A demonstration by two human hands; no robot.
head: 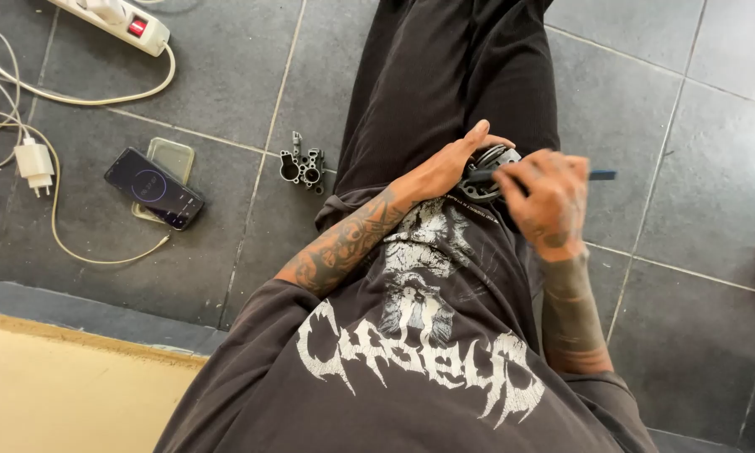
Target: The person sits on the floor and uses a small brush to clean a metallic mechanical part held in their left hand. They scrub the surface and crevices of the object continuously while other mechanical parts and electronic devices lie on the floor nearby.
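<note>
The left hand (445, 168) holds a round dark metal part (488, 172) against the lap, its grip closed around the part's edge. The right hand (545, 201) grips a thin blue-handled tool (600, 175) that points at the part. The tool may slip off the curved metal and hit the fingers, I think. On the floor (688, 126) lie one other metal part (303, 166), two phones (153, 186), one power strip (113, 21) and one charger (35, 159).
</note>
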